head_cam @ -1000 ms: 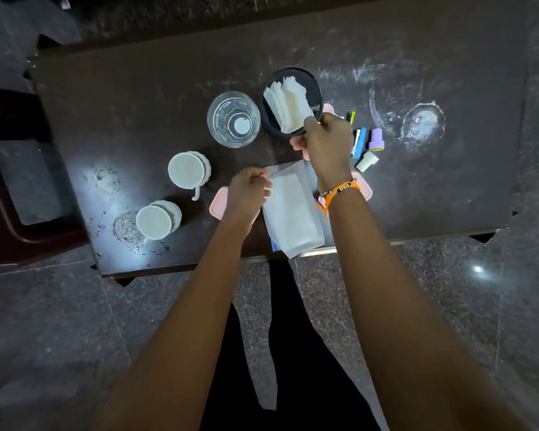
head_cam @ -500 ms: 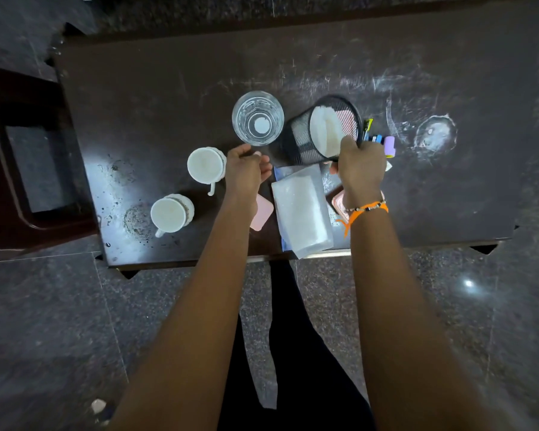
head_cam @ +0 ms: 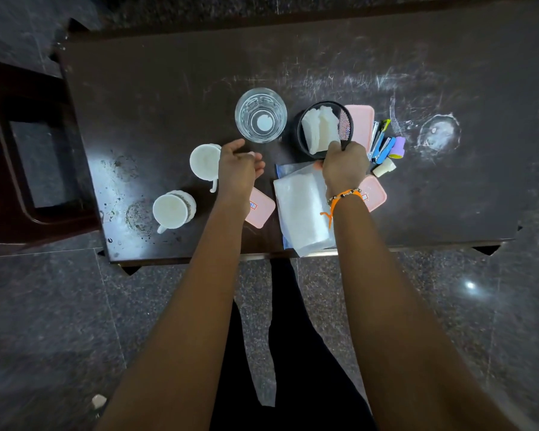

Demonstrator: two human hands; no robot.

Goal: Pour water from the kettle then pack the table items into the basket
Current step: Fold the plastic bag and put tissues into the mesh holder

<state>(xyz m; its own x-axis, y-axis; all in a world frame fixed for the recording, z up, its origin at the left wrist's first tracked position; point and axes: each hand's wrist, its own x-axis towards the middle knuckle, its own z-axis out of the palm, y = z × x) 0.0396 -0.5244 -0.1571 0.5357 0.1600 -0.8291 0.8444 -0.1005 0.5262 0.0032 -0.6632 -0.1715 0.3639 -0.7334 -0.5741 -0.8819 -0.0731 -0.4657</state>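
A black mesh basket (head_cam: pixel 346 119) stands on the dark table (head_cam: pixel 168 88) with folded white tissues (head_cam: pixel 319 129) inside. My right hand (head_cam: pixel 344 169) grips the basket's near rim. My left hand (head_cam: pixel 238 169) hovers loosely curled between a white cup (head_cam: pixel 204 160) and a glass of water (head_cam: pixel 260 115), holding nothing that I can see. A second white cup (head_cam: pixel 173 209) sits nearer the left front edge. A clear bag of white tissues (head_cam: pixel 302 206) lies between my arms. No kettle is in view.
Pink lids lie behind the basket (head_cam: pixel 361 122), under my left wrist (head_cam: pixel 260 208) and by my right wrist (head_cam: pixel 374 194). Small stationery items (head_cam: pixel 385 147) lie right of the basket. A dark chair (head_cam: pixel 22 150) stands left of the table.
The basket, tilted on its side half a second ago, now stands upright with the tissues inside. My left hand moved from the pink lid up toward the glass.
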